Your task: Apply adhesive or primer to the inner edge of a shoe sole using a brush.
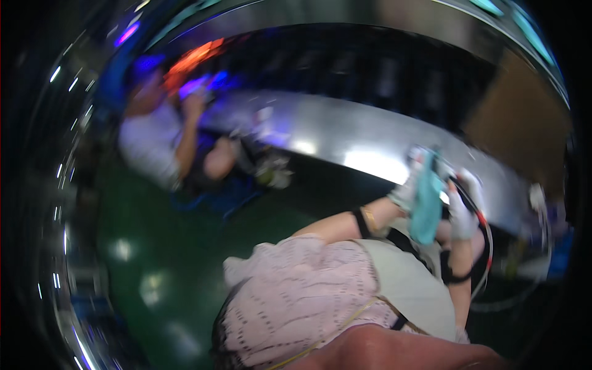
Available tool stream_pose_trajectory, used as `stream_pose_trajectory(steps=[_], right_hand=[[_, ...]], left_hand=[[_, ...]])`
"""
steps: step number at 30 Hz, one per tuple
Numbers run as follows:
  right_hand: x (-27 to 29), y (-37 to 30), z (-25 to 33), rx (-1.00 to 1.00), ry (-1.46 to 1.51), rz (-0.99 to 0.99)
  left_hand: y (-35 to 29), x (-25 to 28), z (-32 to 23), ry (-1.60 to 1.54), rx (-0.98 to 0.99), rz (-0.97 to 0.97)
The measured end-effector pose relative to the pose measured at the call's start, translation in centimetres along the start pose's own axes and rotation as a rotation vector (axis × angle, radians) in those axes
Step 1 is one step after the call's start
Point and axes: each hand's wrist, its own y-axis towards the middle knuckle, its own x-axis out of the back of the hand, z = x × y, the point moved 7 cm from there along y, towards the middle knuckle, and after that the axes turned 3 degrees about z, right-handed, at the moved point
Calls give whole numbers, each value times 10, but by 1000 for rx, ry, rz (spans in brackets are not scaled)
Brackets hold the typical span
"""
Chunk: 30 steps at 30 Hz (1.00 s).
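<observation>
My left hand (pixel 407 190), in a white glove, is closed on a long teal shoe-shaped piece (pixel 427 206) held upright over my lap. Blur hides its details, and the fingers show only partly behind its upper end. Just to the right, my right hand (pixel 462 213), also gloved in white, grips a slim black tool (pixel 464 192). A red fitting (pixel 480 217) sits on the tool's lower end, where a pale hose or cord (pixel 490 246) hangs down. The tool's upper end is close to the teal piece; whether they touch I cannot tell.
Beyond my hands runs a long shiny metal bench (pixel 333 126) with a dark conveyor-like strip (pixel 370 74) behind it. At the left a seated person (pixel 151 135) works under violet light. A brown board (pixel 521 120) stands at right, above a coiled pale hose (pixel 546 237).
</observation>
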Motion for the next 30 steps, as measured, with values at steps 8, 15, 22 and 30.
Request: stream_pose_trajectory(steps=[8,15,22,30], right_hand=[[-19,-8,-22,-214,296,244],[-32,-30,-8,-54,196,311],[17,-52,-66,-330,231,18],[9,-36,-38,-350,510,28]], left_hand=[[-17,26,-15,-210,22,-177],[-28,32,-7,-201,216,-227],[-69,29,35,-12,366,-36],[-30,17,16,10,137,-251]])
